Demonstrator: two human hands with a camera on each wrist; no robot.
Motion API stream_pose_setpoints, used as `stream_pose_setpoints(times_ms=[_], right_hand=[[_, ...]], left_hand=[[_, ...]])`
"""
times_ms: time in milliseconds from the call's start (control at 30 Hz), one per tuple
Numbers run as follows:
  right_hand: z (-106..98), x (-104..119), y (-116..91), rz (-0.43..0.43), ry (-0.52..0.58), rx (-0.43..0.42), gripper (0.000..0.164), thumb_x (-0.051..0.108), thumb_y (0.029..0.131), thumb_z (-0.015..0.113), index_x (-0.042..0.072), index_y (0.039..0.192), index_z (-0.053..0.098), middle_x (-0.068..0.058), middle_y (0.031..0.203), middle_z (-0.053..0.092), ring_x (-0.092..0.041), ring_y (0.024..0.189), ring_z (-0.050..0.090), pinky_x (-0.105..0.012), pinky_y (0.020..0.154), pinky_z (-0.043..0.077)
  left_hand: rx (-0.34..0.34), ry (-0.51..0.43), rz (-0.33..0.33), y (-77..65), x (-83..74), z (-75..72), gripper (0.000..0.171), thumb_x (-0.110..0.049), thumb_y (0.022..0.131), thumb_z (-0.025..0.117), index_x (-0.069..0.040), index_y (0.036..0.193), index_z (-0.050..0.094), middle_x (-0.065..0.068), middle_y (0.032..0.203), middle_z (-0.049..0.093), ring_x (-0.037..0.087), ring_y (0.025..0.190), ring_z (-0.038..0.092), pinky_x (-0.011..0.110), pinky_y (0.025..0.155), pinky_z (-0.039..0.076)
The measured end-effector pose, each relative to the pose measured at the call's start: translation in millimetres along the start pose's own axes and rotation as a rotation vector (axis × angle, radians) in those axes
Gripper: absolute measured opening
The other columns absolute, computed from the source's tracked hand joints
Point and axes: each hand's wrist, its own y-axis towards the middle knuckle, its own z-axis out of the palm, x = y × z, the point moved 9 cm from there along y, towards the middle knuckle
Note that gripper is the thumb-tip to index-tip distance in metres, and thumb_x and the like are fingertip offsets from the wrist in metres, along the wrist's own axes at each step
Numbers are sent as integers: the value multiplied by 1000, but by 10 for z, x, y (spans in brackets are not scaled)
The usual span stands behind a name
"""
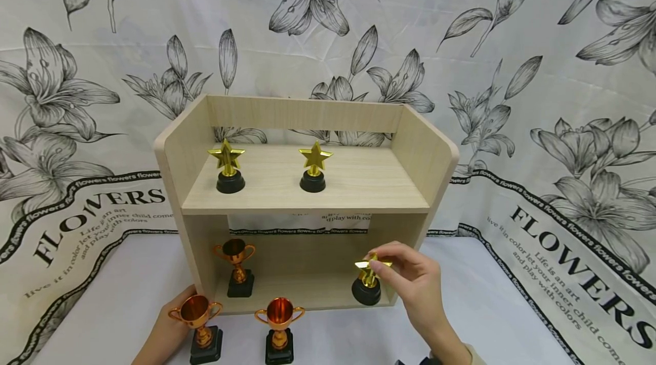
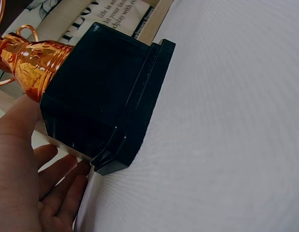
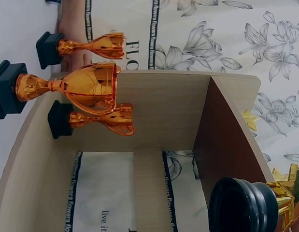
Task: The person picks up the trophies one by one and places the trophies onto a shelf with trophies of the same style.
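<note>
My right hand (image 1: 417,279) pinches a gold star trophy (image 1: 367,285) by its star, at the lower right front of the wooden shelf (image 1: 307,203). Its round black base (image 3: 236,208) hangs tilted in the right wrist view, fingers mostly out of frame. Down at the shelf's left side is my left hand (image 1: 171,319), partly hidden behind a copper-coloured cup trophy (image 1: 203,333). In the left wrist view, that hand's thumb and bent fingers (image 2: 64,176) lie either side of the panel edge, behind the trophy's black base (image 2: 96,89).
Two gold star trophies (image 1: 230,168) (image 1: 313,167) stand on the upper board. A cup trophy (image 1: 240,268) occupies the lower left compartment, and another cup trophy (image 1: 279,331) stands in front of the shelf. Flower-printed cloth (image 1: 307,57) hangs behind; white cloth (image 2: 226,135) covers the table.
</note>
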Motion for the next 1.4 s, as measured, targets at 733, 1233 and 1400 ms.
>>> stream_pose_setpoints(times_ms=[733, 1233, 1400], right_hand=[[19, 16, 41, -14, 16, 13, 19, -17, 78, 63, -11, 96, 63, -18, 90, 64, -21, 82, 62, -25, 72, 51], [31, 35, 62, -14, 20, 19, 19, -15, 78, 64, -10, 96, 64, -17, 90, 64, -21, 81, 62, -24, 70, 51], [45, 46, 68, -30, 40, 27, 21, -20, 77, 62, -11, 96, 63, -19, 90, 64, -21, 82, 62, -25, 71, 51]], left_hand=[[-24, 24, 47, -9, -35, -17, 50, -5, 89, 60, -4, 137, 46, 14, 130, 54, -6, 108, 49, 19, 83, 43], [-20, 6, 27, -1, -40, -18, 49, -6, 89, 60, -4, 136, 47, 14, 128, 56, -5, 106, 51, 18, 82, 43], [-33, 18, 24, -11, -37, -24, 46, -9, 89, 62, -5, 133, 50, 12, 126, 57, -5, 105, 51, 19, 82, 43]])
